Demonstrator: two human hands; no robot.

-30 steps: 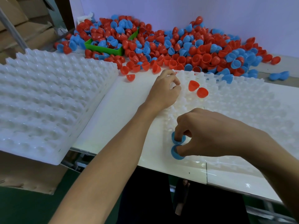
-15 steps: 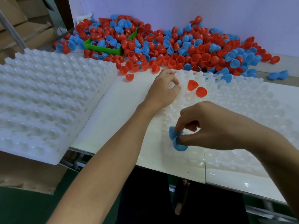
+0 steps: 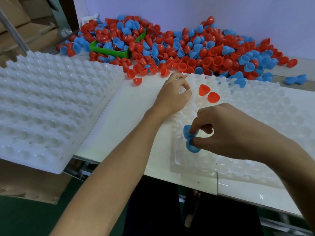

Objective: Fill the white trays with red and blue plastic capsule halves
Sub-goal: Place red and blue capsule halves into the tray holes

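While the tray gets loaded, this is how stuff is laid out:

right hand [image 3: 226, 132]: two blue capsule halves [image 3: 190, 138] are pinched between the curled fingertips and thumb, held right over the near-left bit of the clear-white tray [image 3: 255, 106].
left hand [image 3: 172, 96]: fingers are curled in, resting on the tray's far-left corner; whether anything is actually gripped can't be made out.
red halves [image 3: 208, 93]: two are parked on the tray just to the right of the left hand, beyond the right hand, touching each other.
loose pile [image 3: 196, 48]: a big heap of red and blue halves is spread across the table beyond both hands, up against the wall.
green bin [image 3: 109, 51]: half buried in the pile, far off past the left hand.
stacked trays [image 3: 51, 103]: a white stack is sat well to the left of the left arm, overhanging the table edge.
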